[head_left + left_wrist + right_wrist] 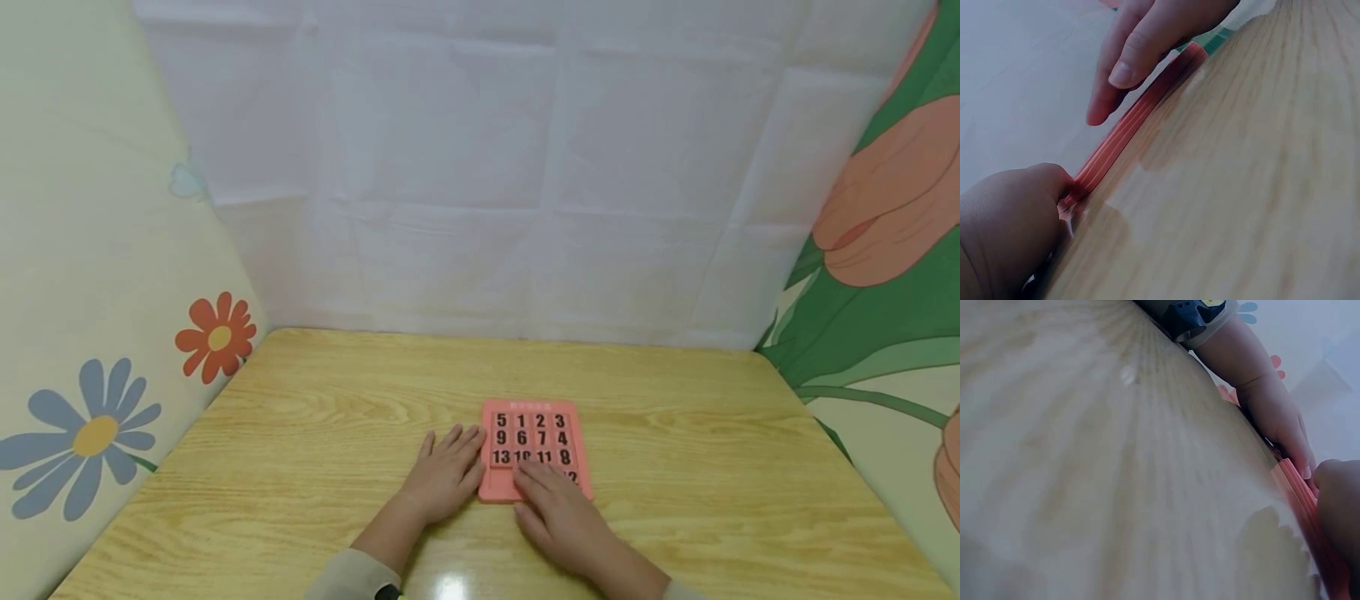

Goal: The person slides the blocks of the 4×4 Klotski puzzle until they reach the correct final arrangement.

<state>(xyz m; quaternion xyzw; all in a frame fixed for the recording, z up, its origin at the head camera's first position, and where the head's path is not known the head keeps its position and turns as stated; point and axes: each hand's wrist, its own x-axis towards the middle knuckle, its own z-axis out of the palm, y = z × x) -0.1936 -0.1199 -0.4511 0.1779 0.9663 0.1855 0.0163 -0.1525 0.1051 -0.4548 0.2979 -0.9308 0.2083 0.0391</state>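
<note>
A pink sliding number puzzle [504, 483] lies flat on the table, with black numerals on its tiles. Its rows read 5 1 2 3, then 9 6 7 4, then 13 10 11 8, with 10 and 11 partly covered. In the bottom row the left corner shows bare pink, and a tile ending in 2 peeks out at the right. My left hand [444, 477] rests beside the puzzle's left edge, touching it with fingers extended. Over the lower tiles, my right hand [561, 518] lays its extended fingers, hiding part of the bottom row.
The puzzle sits on a wood-grain table [337, 400]. A white cloth [465, 167] hangs behind the table's back edge. Flower-patterned panels [90, 275] stand at the left and right sides. A dark watch [1185, 315] is on the left wrist.
</note>
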